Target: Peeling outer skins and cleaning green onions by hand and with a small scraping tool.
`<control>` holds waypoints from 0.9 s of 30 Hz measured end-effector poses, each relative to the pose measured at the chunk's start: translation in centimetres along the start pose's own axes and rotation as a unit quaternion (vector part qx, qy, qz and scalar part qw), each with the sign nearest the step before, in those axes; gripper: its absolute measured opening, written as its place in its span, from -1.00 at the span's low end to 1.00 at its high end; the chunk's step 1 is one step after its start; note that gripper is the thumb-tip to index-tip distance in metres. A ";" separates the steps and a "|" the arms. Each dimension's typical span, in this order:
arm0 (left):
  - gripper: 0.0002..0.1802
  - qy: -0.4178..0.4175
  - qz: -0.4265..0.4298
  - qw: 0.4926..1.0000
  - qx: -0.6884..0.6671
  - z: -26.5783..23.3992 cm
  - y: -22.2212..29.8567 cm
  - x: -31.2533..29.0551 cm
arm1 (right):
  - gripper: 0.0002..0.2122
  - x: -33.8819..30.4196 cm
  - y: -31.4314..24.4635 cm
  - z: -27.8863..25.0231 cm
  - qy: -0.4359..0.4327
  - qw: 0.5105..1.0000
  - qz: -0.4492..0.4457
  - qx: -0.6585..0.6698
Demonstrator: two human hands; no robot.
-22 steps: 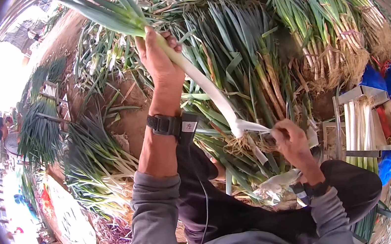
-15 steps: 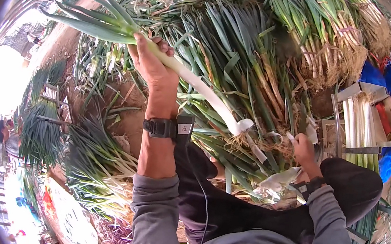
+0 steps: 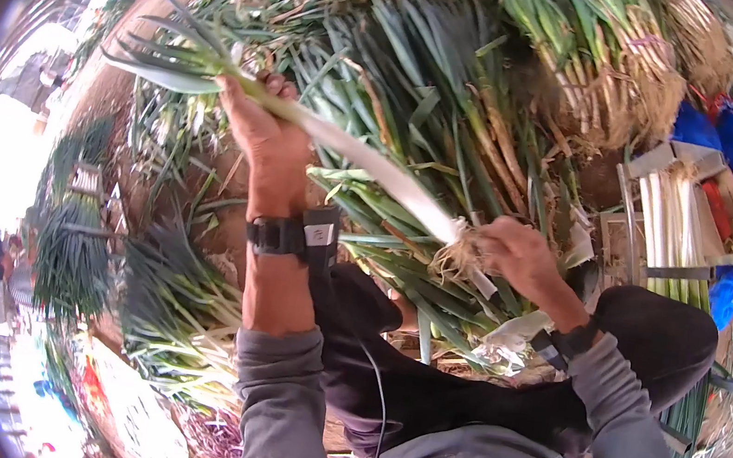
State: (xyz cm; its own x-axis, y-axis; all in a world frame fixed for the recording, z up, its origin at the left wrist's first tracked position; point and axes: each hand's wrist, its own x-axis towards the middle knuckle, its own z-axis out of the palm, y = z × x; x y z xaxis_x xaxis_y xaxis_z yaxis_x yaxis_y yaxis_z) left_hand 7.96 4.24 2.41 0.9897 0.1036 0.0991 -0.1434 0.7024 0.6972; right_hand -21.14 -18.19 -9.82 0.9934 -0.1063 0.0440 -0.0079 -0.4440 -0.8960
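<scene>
Inside curled left fingers (image 3: 277, 85), a white, green-leaved leek (image 3: 362, 159); right fingers (image 3: 498, 238), grip unclear.

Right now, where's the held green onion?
Head view: the green onion slants from upper left to just right of center, gripped near its leaves by the left hand, its roots beside the right hand.

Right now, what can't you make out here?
All in the head view:
Right hand: blurred; its back hides whether it touches the roots.
Green onion: the left hand's grip covers part of it.
White stalks at right: your knee hides part of them.
Far-left person: too small and glare-washed to make out hands.
</scene>
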 end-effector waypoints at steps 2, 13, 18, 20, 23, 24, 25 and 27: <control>-0.56 0.011 0.016 1.000 -0.009 0.1 0.0 0.2 | -0.78 -2.3 5.0 0.1 0.015 0.984 0.066 -0.163; -0.67 -0.030 -0.194 0.977 -0.080 1.8 -4.9 -5.4 | -0.41 5.9 -4.0 1.2 0.093 0.875 0.060 0.471; -0.70 -0.191 -0.287 0.939 -0.012 4.0 -6.8 -10.5 | -0.64 10.1 -7.8 -0.3 0.158 0.741 -0.084 0.647; -0.58 -0.221 -0.298 0.928 0.025 5.8 -8.4 -12.9 | -0.71 10.8 -9.0 -1.1 0.174 0.733 -0.097 0.650; -0.56 -0.256 -0.346 0.902 0.039 6.8 -10.1 -13.9 | -0.83 10.4 -8.5 -4.1 0.227 0.760 -0.096 0.602; -0.56 -0.288 -0.353 0.888 0.063 6.8 -10.1 -13.6 | -0.83 9.8 -8.9 -5.8 0.264 0.784 -0.116 0.550; -0.50 -0.306 -0.376 0.871 0.082 6.9 -10.9 -13.9 | -0.84 8.6 -8.8 -8.7 0.308 0.807 -0.131 0.487; -0.42 -0.350 -0.405 0.835 0.128 7.2 -10.2 -14.6 | -0.83 4.7 -10.1 -15.9 0.467 0.866 -0.111 0.142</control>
State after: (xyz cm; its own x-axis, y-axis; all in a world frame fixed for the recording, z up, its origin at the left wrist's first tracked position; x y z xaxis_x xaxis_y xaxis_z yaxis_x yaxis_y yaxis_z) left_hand -5.03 -9.48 -1.00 0.5324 -0.8331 -0.1502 0.4908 0.1593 0.8566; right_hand -18.17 -28.38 6.50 0.4395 -0.7784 0.4482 0.3324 -0.3226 -0.8862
